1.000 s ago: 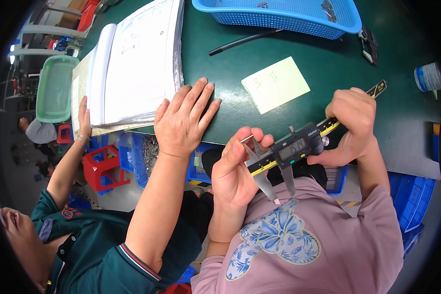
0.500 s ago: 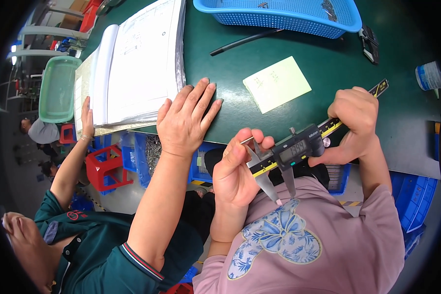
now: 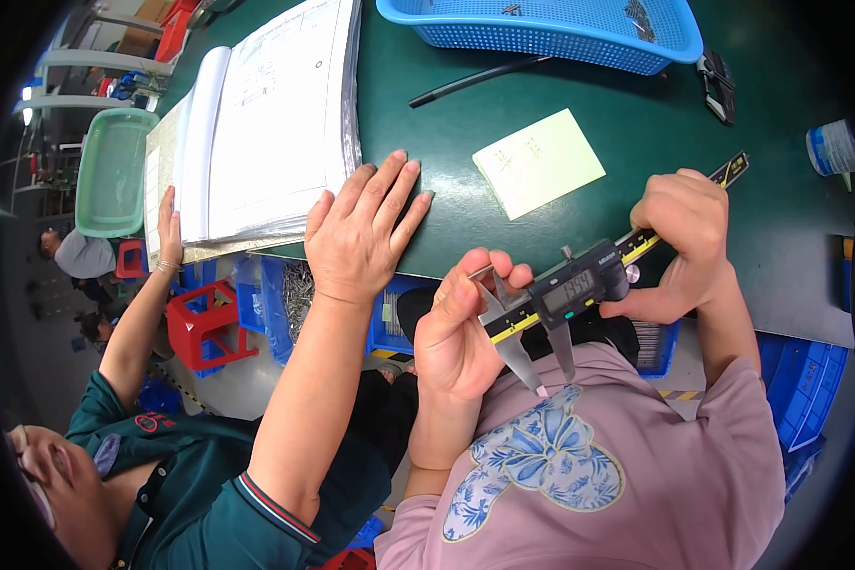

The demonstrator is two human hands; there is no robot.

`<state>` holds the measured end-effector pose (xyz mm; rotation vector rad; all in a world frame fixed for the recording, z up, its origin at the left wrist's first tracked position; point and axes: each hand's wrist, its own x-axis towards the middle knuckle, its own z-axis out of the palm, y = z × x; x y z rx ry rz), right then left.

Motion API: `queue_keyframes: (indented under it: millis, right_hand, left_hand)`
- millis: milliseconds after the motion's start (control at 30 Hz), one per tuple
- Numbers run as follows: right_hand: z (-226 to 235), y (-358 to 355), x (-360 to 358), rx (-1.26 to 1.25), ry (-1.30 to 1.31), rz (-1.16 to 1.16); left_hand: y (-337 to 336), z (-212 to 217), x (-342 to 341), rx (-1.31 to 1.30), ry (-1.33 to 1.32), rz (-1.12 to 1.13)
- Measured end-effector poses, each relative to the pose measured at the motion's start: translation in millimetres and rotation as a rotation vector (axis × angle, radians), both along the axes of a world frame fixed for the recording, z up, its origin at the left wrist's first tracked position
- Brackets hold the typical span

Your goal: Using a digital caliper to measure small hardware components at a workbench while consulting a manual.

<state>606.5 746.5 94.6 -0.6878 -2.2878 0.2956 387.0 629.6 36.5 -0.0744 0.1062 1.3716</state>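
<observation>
Calipers [image 3: 596, 269], digits on their screen [image 3: 573, 289] and lettering beside it, cross the table edge [image 3: 779, 318], right hand [image 3: 689, 233] clamped round their beam, left hand [image 3: 459, 332] pinching a thin pin [image 3: 482, 272] beside the small jaws. Handwriting marks the yellow notepad [image 3: 540, 171]; the binder page [image 3: 275, 142] bears a faint drawing.

Caliper [image 3: 577, 288] of smooth metal and matt plastic, shiny metal pin [image 3: 481, 272], glossy surface [image 3: 674, 133], plastic basket [image 3: 560, 49], matt paper notepad [image 3: 551, 176]
</observation>
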Motion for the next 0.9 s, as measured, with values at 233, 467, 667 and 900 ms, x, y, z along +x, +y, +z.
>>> queue_keyframes:
  millis: [233,467,667,900]
  right_hand:
    - [2,-1,0,-0.028,-0.015,0.014]
    - [-2,-2,-1,-0.051,-0.031,-0.049]
    - [-2,1,-2,-0.094,-0.060,-0.154]
    - [-9,-2,3,-0.198,-0.147,-0.195]
  left_hand:
    - [1,-4,-1,0.027,-0.011,0.008]
    - [12,7,1,0.046,-0.034,0.027]
    - [29,22,3,-0.063,0.006,0.065]
    - [34,16,7,0.031,0.209,0.119]
